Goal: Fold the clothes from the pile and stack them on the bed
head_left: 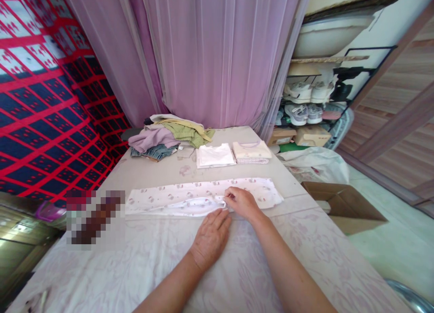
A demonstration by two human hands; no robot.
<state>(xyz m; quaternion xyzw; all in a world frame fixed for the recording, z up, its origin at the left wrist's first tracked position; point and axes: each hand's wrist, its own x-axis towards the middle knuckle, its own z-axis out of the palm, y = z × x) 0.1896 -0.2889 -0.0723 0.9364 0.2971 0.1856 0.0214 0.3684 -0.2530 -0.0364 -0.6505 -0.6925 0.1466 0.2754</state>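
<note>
Left hand (210, 237) flat; right hand (241, 201) pinches printed garment (190, 196) (no readable writing).

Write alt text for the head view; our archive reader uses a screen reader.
A person's right hand pinches the edge of a long, printed white garment laid flat across a cloth-covered table, while the left hand rests flat beside it. Behind lie two folded garments and a pile of unfolded clothes.

White printed garment (200, 197), pink curtain (217, 55), red-navy blanket (44, 96).
</note>
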